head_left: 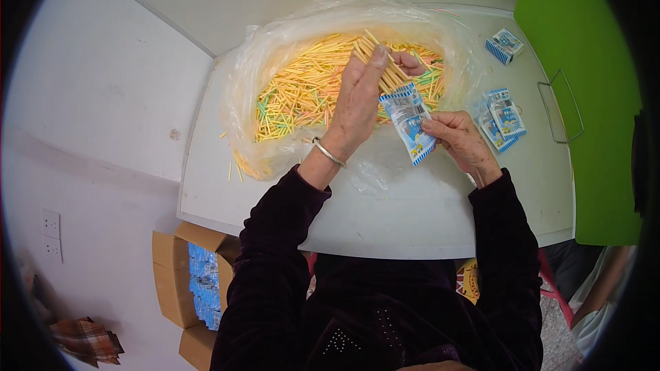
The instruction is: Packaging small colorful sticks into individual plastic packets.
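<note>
My left hand point(357, 93) is closed round a bundle of thin yellow sticks point(390, 72), which look like candy or snack sticks. The lower ends of the bundle meet the top of a small blue and white packet point(411, 122). Between thumb and fingers, my right hand point(462, 139) pinches that packet by its right side. Beneath and behind my left hand lies a large clear plastic bag point(240, 106), spread wide. It is full of loose sticks point(302, 82), mostly yellow, with some pink and green ones.
Several blue and white packets point(505, 115) lie at the table's right, with another stack point(505, 45) farther back. A wire stand point(567, 106) is by the green panel point(584, 41). Below left, an open cardboard box point(172, 278) holds many blue packets. Stray sticks point(234, 172) lie near the bag.
</note>
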A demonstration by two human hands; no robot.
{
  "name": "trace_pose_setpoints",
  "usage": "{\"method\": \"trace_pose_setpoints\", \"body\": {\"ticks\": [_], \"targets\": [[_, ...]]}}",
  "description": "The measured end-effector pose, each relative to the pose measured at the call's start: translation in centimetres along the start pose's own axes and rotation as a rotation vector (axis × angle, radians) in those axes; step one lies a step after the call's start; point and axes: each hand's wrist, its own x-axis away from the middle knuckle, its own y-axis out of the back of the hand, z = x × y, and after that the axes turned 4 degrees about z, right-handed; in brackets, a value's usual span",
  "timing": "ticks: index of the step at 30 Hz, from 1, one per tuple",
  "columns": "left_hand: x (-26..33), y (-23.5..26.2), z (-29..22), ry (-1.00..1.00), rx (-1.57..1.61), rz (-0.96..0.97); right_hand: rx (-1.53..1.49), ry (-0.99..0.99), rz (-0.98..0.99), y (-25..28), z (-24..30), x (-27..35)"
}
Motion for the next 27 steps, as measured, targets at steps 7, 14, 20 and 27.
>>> {"method": "trace_pose_setpoints", "body": {"ticks": [7,14,20,27], "targets": [[0.8,0.5,0.9,-0.006,-0.179,0.051,-0.006,0.021,0.012,-0.1,0.3,0.2],[2.2,0.2,0.7,-0.036,-0.181,0.004,0.031,0.036,0.051,0.4,-0.3,0.1],[2.4,0.2,0.9,0.018,-0.180,-0.038,0.089,0.081,0.049,0.4,-0.4,0.1],[3.0,-0.1,0.9,0.078,-0.222,0.051,0.112,0.127,0.056,0.5,-0.9,0.0]]}}
